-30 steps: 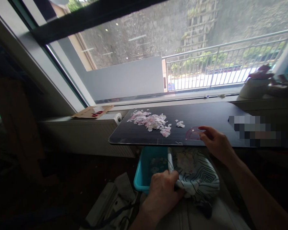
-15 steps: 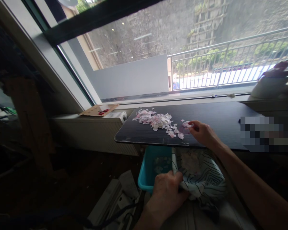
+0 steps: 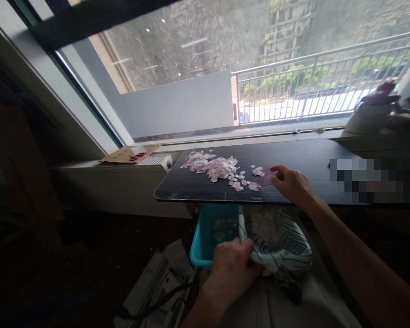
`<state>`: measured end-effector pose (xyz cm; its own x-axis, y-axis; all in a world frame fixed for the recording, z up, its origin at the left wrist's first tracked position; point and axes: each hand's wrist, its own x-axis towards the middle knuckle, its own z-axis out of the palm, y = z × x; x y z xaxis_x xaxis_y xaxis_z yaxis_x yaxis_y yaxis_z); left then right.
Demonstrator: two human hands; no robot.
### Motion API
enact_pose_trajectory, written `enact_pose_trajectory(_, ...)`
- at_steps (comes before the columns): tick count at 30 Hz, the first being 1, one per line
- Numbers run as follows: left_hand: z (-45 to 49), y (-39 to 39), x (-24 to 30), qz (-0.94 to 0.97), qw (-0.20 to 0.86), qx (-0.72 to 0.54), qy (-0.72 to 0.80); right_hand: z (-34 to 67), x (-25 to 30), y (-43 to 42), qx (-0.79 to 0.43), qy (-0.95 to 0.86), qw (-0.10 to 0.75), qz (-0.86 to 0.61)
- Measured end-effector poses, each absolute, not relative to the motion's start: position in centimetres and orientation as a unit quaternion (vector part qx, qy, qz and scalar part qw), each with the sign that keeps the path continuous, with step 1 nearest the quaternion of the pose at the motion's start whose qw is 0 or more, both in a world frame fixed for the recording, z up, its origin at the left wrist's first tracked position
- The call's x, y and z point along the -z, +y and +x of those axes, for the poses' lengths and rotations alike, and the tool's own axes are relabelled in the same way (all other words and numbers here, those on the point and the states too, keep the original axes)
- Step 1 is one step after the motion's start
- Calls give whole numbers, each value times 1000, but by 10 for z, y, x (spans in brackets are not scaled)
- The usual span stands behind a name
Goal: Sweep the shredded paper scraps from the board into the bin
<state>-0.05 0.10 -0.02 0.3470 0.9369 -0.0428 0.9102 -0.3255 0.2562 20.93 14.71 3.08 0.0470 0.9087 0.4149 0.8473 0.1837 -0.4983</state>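
Note:
A heap of pink and white paper scraps lies on a dark table top by the window. My right hand rests on the table beside the scraps, pinching a clear pink plastic piece flat against the surface. Below the table edge my left hand is closed on the rim of a white cloth bag with dark line pattern, held open, with some scraps inside.
A turquoise plastic bin stands under the table's front edge, left of the bag. A radiator with cardboard on top runs along the window at left. A pale pot sits on the sill at right. Cables and white parts lie on the floor.
My right hand slid the pink plastic piece leftward along the table, up against the loose scraps near the heap. The left hand kept its hold on the bag.

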Motion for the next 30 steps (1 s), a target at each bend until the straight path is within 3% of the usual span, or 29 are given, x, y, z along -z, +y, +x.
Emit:
enact_pose_trajectory(5,1,0,-1,814,127,-53,564,211,-33,147,-44,-687,372,-623)
enact_pose_trajectory(30,1,1,0,813,121,-37,569,213,-29,145,-34,-695,347,-629)
